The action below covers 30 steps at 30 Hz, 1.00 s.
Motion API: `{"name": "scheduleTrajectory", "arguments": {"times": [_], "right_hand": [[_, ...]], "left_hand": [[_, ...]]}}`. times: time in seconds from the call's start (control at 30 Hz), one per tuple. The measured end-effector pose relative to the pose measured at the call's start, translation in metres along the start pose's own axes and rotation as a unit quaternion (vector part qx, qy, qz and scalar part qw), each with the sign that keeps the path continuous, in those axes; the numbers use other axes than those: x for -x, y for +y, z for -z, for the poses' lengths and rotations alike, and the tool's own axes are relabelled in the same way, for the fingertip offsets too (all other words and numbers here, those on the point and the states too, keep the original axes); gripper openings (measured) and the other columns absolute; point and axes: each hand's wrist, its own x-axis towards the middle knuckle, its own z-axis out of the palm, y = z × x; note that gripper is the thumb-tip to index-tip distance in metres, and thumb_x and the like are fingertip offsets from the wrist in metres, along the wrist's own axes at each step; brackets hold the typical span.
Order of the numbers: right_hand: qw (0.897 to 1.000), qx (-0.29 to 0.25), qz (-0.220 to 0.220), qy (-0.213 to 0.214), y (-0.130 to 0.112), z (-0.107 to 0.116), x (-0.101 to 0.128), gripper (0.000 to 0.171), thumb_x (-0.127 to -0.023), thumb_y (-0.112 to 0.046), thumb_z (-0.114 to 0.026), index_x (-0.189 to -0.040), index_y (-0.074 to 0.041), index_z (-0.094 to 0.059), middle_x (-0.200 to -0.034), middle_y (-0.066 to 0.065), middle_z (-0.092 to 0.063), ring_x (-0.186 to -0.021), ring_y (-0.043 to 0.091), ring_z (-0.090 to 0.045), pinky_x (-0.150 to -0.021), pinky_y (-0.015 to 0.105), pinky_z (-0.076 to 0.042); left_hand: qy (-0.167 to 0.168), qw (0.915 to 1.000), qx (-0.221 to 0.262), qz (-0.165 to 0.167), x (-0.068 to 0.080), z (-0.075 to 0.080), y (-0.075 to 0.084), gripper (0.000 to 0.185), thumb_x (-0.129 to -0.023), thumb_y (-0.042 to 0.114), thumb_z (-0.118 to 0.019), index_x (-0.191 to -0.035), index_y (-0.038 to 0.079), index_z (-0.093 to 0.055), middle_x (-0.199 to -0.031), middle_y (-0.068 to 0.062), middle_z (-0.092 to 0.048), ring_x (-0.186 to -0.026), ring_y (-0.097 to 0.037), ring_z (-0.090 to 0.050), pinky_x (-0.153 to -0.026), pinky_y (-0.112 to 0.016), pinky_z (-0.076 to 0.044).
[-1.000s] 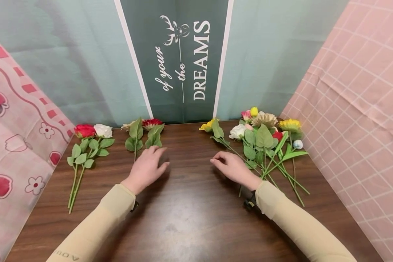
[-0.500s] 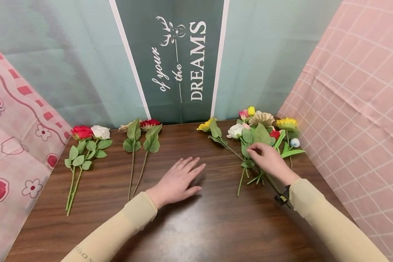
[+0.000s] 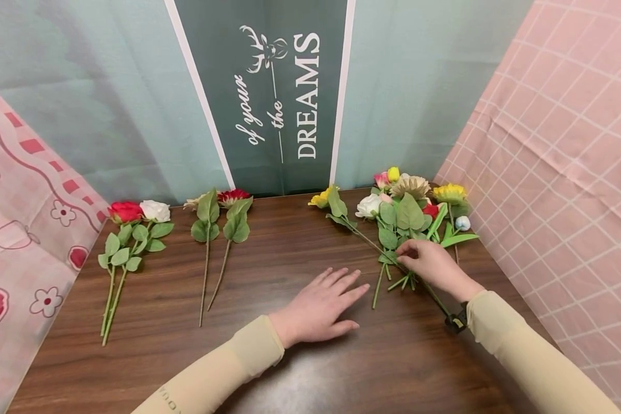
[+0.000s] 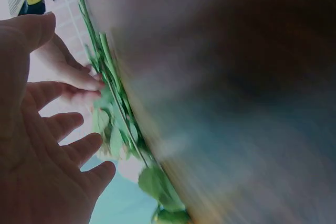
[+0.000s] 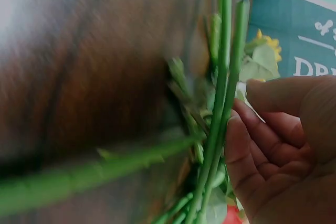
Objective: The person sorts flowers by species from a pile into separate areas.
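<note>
My right hand [image 3: 426,261] rests on the stems of a pile of artificial flowers [image 3: 411,210] at the table's back right. Its fingers are curled and pinch a green stem [image 5: 220,129] near the leaves. The right wrist view shows my right hand [image 5: 278,145] with its fingertips against two upright stems. My left hand [image 3: 321,305] lies flat on the dark wooden table [image 3: 290,356] with its fingers straight, holding nothing, just left of the pile's stem ends. The left wrist view is blurred and shows my left hand [image 4: 47,145] open.
A yellow flower [image 3: 322,199] lies left of the pile. Two stems with a red bloom [image 3: 233,195] lie at the back centre. A red rose [image 3: 125,210] and a white rose [image 3: 155,210] lie at the back left. Cloth backdrops [image 3: 559,172] wall in the table.
My left hand has slid right from the back-centre stems to the middle of the table. My right hand has moved right onto the pile and closed on a stem.
</note>
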Motion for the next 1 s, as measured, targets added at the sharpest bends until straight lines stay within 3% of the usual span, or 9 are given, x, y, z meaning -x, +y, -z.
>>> {"name": "scheduleTrajectory", "arguments": {"times": [0.27,0.67,0.83,1.0], "right_hand": [[0.998,0.059,0.01,-0.023,-0.008,-0.011,0.002,0.021,-0.092,-0.008,-0.075,-0.11,-0.002,-0.07,-0.098,0.008,-0.071,-0.088,0.024,-0.068,-0.076,0.048,-0.057],[0.987,0.152,0.007,-0.046,-0.015,-0.008,0.009,0.006,-0.09,-0.007,-0.073,-0.093,-0.005,-0.068,-0.077,0.001,-0.063,-0.066,0.017,-0.057,-0.063,0.045,-0.052],[0.991,0.116,-0.01,-0.066,-0.022,-0.01,0.009,0.012,-0.091,-0.009,-0.071,-0.101,-0.003,-0.069,-0.085,0.003,-0.068,-0.072,0.018,-0.062,-0.067,0.044,-0.054],[0.993,0.008,-0.022,-0.114,-0.03,-0.014,0.008,0.017,-0.091,-0.01,-0.071,-0.105,0.0,-0.07,-0.085,0.004,-0.07,-0.075,0.017,-0.064,-0.063,0.037,-0.054]], "left_hand": [[-0.007,0.9997,0.012,-0.019,-0.008,-0.007,0.013,0.07,-0.103,0.057,-0.051,-0.161,0.021,-0.036,-0.167,-0.009,-0.028,-0.152,-0.029,-0.026,-0.124,-0.049,-0.02],[-0.008,0.9997,0.02,-0.013,-0.006,-0.009,0.009,0.067,-0.103,0.057,-0.051,-0.158,0.019,-0.042,-0.166,-0.011,-0.028,-0.152,-0.03,-0.028,-0.123,-0.049,-0.021],[-0.004,0.9996,0.028,-0.008,-0.005,-0.007,0.005,0.066,-0.103,0.055,-0.053,-0.157,0.018,-0.043,-0.165,-0.012,-0.03,-0.151,-0.03,-0.03,-0.122,-0.051,-0.024],[0.002,0.9986,0.052,0.01,0.0,-0.007,-0.004,0.064,-0.103,0.052,-0.054,-0.157,0.018,-0.044,-0.165,-0.012,-0.032,-0.15,-0.029,-0.031,-0.122,-0.049,-0.025]]}}
